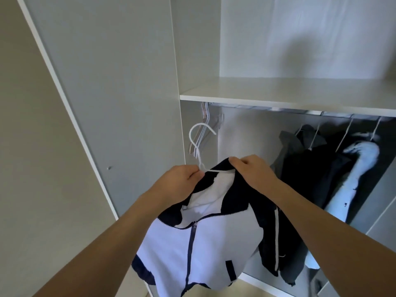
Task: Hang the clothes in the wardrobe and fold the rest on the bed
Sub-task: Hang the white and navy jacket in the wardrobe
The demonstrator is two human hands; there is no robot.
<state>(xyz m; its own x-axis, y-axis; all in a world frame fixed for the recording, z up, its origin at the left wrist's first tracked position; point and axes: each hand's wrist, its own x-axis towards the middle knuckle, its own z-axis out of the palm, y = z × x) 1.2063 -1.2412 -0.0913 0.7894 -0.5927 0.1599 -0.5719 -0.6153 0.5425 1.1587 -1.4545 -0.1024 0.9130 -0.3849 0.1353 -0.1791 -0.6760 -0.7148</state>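
Note:
A white and navy zip jacket (201, 249) hangs in front of me on a white wire hanger (198, 136), whose hook points up. My left hand (177, 185) pinches the hanger's neck together with the jacket's left collar edge. My right hand (252, 170) grips the navy collar on the right side. Both hands are just in front of the open wardrobe, below its rail (267, 109).
Several empty hangers (206, 123) hang at the rail's left end. Dark garments (308, 168) and a pale blue one (360, 166) hang to the right. A bare shelf (289, 93) sits above the rail. The open wardrobe door (102, 82) stands at my left.

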